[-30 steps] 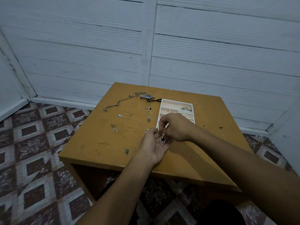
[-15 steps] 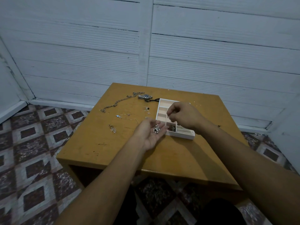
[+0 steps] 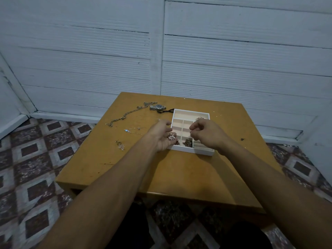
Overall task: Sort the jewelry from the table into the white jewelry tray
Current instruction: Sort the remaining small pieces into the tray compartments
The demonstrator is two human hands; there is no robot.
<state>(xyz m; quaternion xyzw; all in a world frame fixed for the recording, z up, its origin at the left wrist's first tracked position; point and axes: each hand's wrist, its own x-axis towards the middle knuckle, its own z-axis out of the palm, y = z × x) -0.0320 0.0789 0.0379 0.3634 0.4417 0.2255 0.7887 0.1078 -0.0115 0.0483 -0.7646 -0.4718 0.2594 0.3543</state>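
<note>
The white jewelry tray (image 3: 190, 111) sits on the wooden table (image 3: 179, 173), right of centre, divided into several compartments. Dark pieces (image 3: 187, 142) lie in its near compartments and a pale piece (image 3: 201, 118) in the far right one. My left hand (image 3: 160, 136) lies palm up against the tray's left edge and carries a small beaded cluster (image 3: 171, 137). My right hand (image 3: 204, 133) hovers over the tray's middle with fingers curled and thumb near forefinger. Nothing shows between them.
Loose on the table left of the tray lie a long chain (image 3: 129, 114), a wristwatch (image 3: 158, 106), a black piece (image 3: 166, 110), a thin necklace with a blue pendant (image 3: 128, 130) and an earring pair (image 3: 121, 145). Patterned floor tiles surround the table; a white panelled wall stands behind.
My left hand moved forward with the cluster to the tray's left edge. My right hand left the palm, went over the tray and now hangs above its middle.
</note>
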